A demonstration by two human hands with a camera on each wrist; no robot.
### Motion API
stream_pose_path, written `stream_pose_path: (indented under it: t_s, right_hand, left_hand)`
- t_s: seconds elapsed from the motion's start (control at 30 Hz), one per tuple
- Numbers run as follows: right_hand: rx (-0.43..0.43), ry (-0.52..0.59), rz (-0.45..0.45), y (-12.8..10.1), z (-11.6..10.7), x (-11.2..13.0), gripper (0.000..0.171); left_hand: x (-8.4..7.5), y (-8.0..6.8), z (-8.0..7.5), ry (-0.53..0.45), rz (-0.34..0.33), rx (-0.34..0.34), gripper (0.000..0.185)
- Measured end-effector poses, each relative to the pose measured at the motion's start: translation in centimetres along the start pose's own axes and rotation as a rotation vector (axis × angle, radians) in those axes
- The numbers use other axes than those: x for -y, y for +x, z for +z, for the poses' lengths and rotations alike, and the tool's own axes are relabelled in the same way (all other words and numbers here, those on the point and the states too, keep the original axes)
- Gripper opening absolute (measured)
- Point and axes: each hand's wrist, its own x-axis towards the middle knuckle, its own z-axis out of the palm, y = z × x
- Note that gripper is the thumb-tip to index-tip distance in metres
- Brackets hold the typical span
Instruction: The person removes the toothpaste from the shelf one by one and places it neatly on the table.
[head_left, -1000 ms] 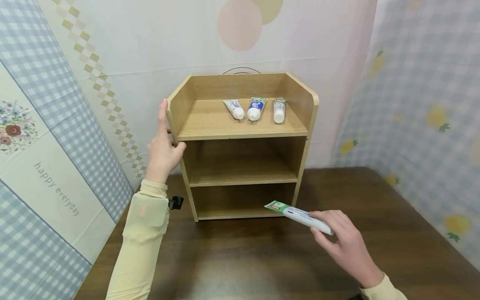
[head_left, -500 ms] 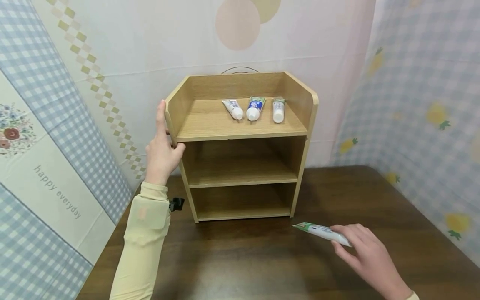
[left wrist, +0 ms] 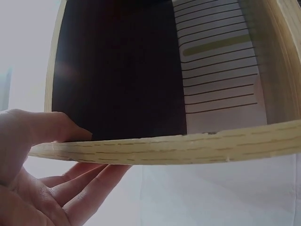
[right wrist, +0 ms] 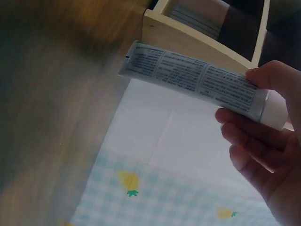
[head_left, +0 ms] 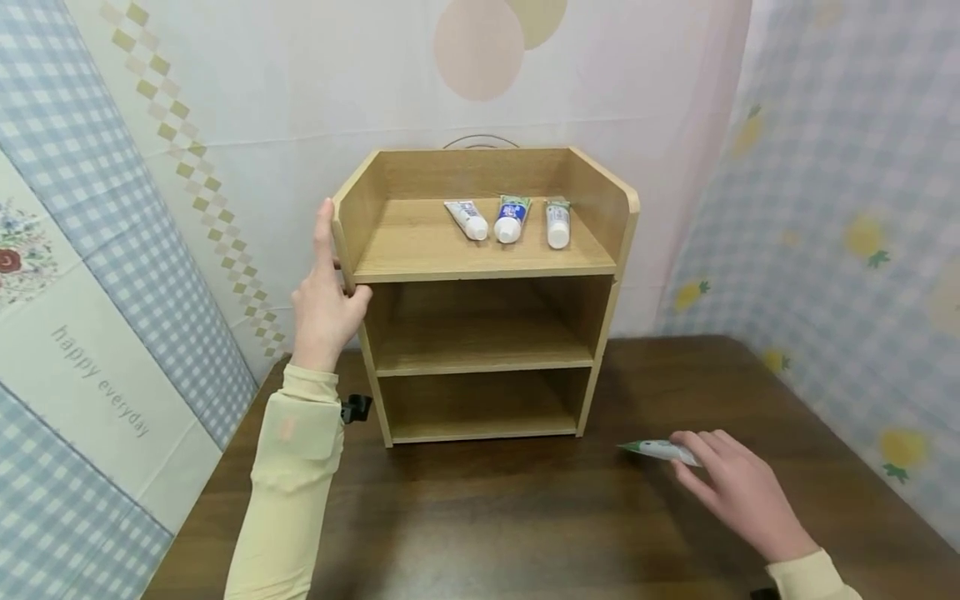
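A wooden shelf unit point(head_left: 483, 361) with three levels stands on the brown table. My left hand point(head_left: 324, 310) grips its left side panel, thumb on the inner side and fingers outside, as the left wrist view also shows. At the right, my right hand point(head_left: 738, 492) holds a toothpaste tube point(head_left: 663, 451) by its white cap end, thumb opposite the fingers. Its green flat end points left. Printed text covers the tube's side in the right wrist view. Three more tubes lie on the top level: a white tube point(head_left: 468, 221), a blue-and-white tube point(head_left: 512, 218) and a pale tube point(head_left: 557, 223).
The brown table point(head_left: 480, 517) extends in front of the shelf and to both sides. Patterned cloth point(head_left: 817, 192) hangs at the right, a checked cloth point(head_left: 112, 275) at the left, and a pale cloth point(head_left: 300, 83) behind the shelf.
My right hand has moved right and away from the shelf's front with the toothpaste tube, which now shows more edge-on. The left hand stays on the side panel.
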Motion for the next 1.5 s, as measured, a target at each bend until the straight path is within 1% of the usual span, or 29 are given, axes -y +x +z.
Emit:
stream_pose_path:
  t_s: [0.07, 0.1, 0.17, 0.23, 0.37, 0.43, 0.5, 0.63, 0.73, 0.83, 0.97, 1.07, 1.13, 1.23, 1.5]
  right_hand:
    - [0.037, -0.011, 0.004, 0.5, 0.3, -0.3, 0.024]
    - [0.057, -0.018, 0.007, 0.7, 0.5, -0.5, 0.025]
    - [0.099, -0.038, 0.013, 1.3, 0.7, -0.7, 0.033]
    - [0.146, -0.057, 0.03, 1.7, 0.8, -1.0, 0.035]
    - [0.289, -0.067, 0.092, 2.2, 0.9, -1.2, 0.032]
    - [0.364, -0.055, 0.119, 2.2, 1.0, -1.1, 0.032]
    - [0.42, -0.042, 0.134, 2.0, 1.3, -1.1, 0.034]
    - [0.493, -0.011, 0.144, 1.3, 2.6, -1.0, 0.033]
    - [0.545, 0.015, 0.141, 0.7, 3.7, -1.1, 0.025]
    - [0.552, 0.02, 0.151, 0.4, 4.5, -1.1, 0.019]
    - [0.529, 0.034, 0.17, 0.5, 5.0, -1.2, 0.014]
    - [0.572, 0.096, 0.216, 0.9, 5.1, -1.1, 0.016]
    - [0.603, 0.146, 0.264, 1.1, 5.1, -1.1, 0.018]
    - [0.621, 0.194, 0.305, 1.3, 5.3, -1.2, 0.019]
    - [0.579, 0.209, 0.342, 1.6, 6.7, -2.1, 0.023]
  left_hand:
    - [0.1, -0.1, -0.1, -0.004, -0.004, 0.0, 0.099]
    - [0.1, -0.1, -0.1, -0.004, -0.005, -0.002, 0.099]
    - [0.1, -0.2, -0.2, -0.005, -0.004, -0.007, 0.099]
    - [0.1, -0.2, -0.3, -0.004, 0.001, -0.008, 0.099]
    - [0.1, -0.1, -0.1, -0.001, 0.006, -0.002, 0.099]
    - [0.1, -0.1, 0.0, -0.001, 0.008, 0.001, 0.099]
    - [0.1, -0.1, 0.0, -0.003, 0.008, -0.001, 0.099]
    - [0.1, -0.1, 0.2, 0.001, 0.014, -0.01, 0.098]
    - [0.1, -0.2, 0.2, 0.005, 0.016, -0.011, 0.098]
    - [0.0, -0.3, 0.2, 0.004, 0.014, -0.003, 0.097]
    - [-0.1, -0.3, 0.2, 0.004, 0.001, -0.002, 0.097]
    - [0.0, -0.3, 0.1, 0.005, -0.013, -0.007, 0.097]
    - [0.1, -0.3, 0.0, 0.002, -0.019, -0.006, 0.096]
    - [0.1, -0.3, 0.0, 0.005, -0.023, -0.007, 0.096]
    - [0.1, -0.2, 0.3, 0.023, -0.012, -0.024, 0.097]
